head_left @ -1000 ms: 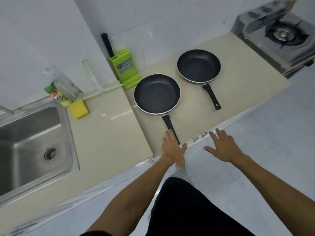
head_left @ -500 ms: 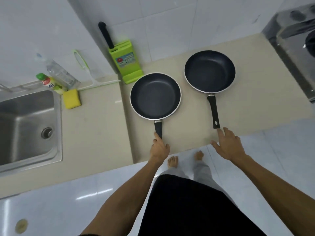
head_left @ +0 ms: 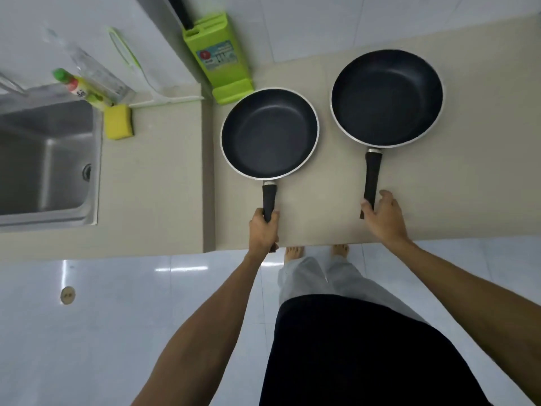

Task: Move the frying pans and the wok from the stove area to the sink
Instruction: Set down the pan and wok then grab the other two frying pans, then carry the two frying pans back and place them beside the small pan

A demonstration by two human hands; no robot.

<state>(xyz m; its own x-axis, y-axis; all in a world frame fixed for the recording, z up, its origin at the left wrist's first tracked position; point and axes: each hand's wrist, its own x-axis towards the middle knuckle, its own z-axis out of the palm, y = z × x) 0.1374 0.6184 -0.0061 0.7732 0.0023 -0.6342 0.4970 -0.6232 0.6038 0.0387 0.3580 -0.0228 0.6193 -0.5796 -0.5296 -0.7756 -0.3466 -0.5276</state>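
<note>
Two black frying pans with pale rims rest on the beige counter (head_left: 164, 183), handles pointing toward me. My left hand (head_left: 263, 230) is closed around the handle end of the left frying pan (head_left: 269, 133). My right hand (head_left: 383, 218) lies over the handle end of the right frying pan (head_left: 386, 96), thumb on one side and fingers curling on the other, the grip only half closed. Both pans sit flat on the counter. The steel sink (head_left: 44, 159) is at the left. No wok or stove is in view.
A green knife block (head_left: 219, 60) with a black handle stands against the tiled wall behind the left pan. A yellow sponge (head_left: 118, 121), a dish-soap bottle (head_left: 79, 87), a clear bottle and a white-green tool lie beside the sink. My bare feet stand on the white floor below.
My left hand has closed on the left pan's handle. My right hand has moved forward onto the right pan's handle. The view has shifted left, so the stove has left the frame.
</note>
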